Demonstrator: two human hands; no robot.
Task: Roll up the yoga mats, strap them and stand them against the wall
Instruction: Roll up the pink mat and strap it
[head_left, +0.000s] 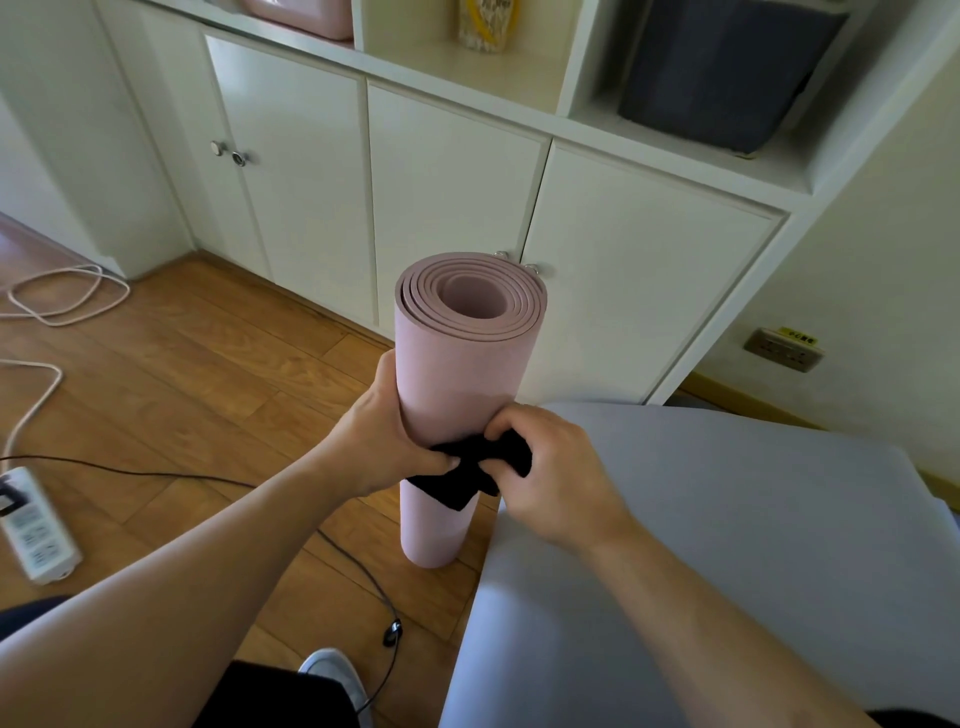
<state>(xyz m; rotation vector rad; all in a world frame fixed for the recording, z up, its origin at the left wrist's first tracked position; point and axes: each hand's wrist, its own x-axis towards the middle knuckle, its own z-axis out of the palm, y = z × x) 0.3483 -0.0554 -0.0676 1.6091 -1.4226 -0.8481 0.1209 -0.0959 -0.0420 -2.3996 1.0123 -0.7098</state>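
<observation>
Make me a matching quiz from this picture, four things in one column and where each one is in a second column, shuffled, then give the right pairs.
Column one
1. pink yoga mat
2. black strap
3. power strip
4. grey mat

Column two
A. lying flat at lower right
B. on the wooden floor at far left
C. rolled and upright on the floor
D. pinched by the left hand and right hand

Pairs: 1-C, 2-D, 3-B, 4-A

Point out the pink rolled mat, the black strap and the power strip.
pink rolled mat (457, 364): head view, upper side of the roll.
black strap (467, 475): head view, strap front between the hands.
power strip (34, 525): head view, its top face.
</observation>
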